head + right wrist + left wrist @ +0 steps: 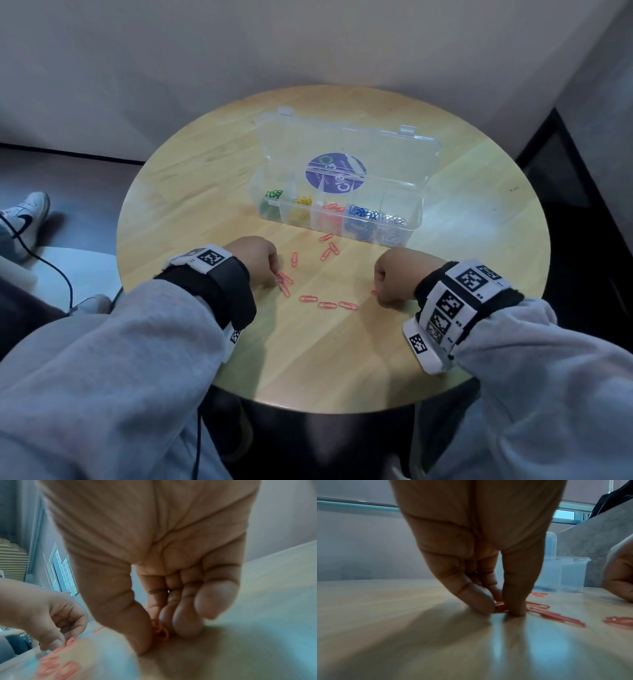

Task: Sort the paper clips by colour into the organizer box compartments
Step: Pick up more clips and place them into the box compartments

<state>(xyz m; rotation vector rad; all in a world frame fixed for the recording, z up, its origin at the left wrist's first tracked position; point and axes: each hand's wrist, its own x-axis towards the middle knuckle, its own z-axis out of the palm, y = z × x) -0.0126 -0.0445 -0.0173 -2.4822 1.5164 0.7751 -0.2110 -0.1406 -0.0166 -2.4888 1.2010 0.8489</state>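
Note:
Several red paper clips [327, 304] lie scattered on the round wooden table [205, 192], in front of the clear organizer box [337, 219]. Its compartments hold green, yellow, red, blue and silver clips from left to right. My left hand [270, 274] is down on the table, thumb and forefinger pinching a red clip [500, 607] at the edge of a small cluster. My right hand [380, 294] is at the table too, thumb and curled fingers pinching a red clip [160, 632]. Further red clips [561, 616] lie just right of my left fingers.
The box's lid [349, 150] lies open behind it with a purple round label. A shoe [25, 219] and a black cable [51, 270] are on the floor at left. The table's near edge is under my forearms.

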